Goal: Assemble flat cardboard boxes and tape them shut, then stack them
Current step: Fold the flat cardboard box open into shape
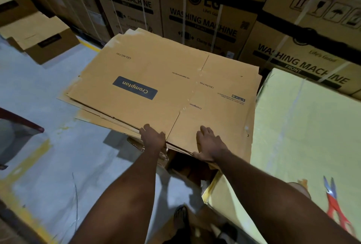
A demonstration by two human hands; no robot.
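While the top flat box (156, 79) lies on the stack (88, 115), the left hand (153, 136) curls its fingers over its near edge and the right hand (210, 144) rests straight fingers on top, holding nothing. Best to peel off one sheet only, lifting both sides evenly.

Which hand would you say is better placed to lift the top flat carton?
Left hand, probably: it curls over the near edge of the top flat carton, while the right hand lies flat on it.
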